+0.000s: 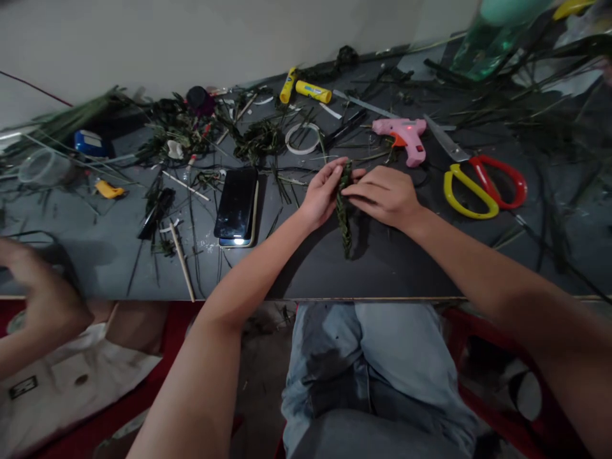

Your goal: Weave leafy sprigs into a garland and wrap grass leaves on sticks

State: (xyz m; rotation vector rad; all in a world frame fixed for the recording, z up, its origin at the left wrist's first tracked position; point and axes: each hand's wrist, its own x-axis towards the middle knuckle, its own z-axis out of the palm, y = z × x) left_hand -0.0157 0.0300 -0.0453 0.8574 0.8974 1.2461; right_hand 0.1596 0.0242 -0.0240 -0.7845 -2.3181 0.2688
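Observation:
A dark green braid of grass-like strands (345,233) hangs down between my two hands over the table. My left hand (321,196) pinches its upper part from the left, thumb and fingers closed around it. From the right, my right hand (386,194) closes its fingertips on the same braid. Just beyond my right hand lies a pink glue gun (407,135) with an orange trigger. Left of my left forearm, a black phone (236,204) rests on a pale-edged device with a small light showing.
Scissors with red and yellow handles (485,185) lie right. At the back are yellow glue sticks (313,92), a white tape ring (303,139) and tangled green strands (258,139). A wooden stick (182,261) lies near the front edge. Another person's arm (41,299) is at left.

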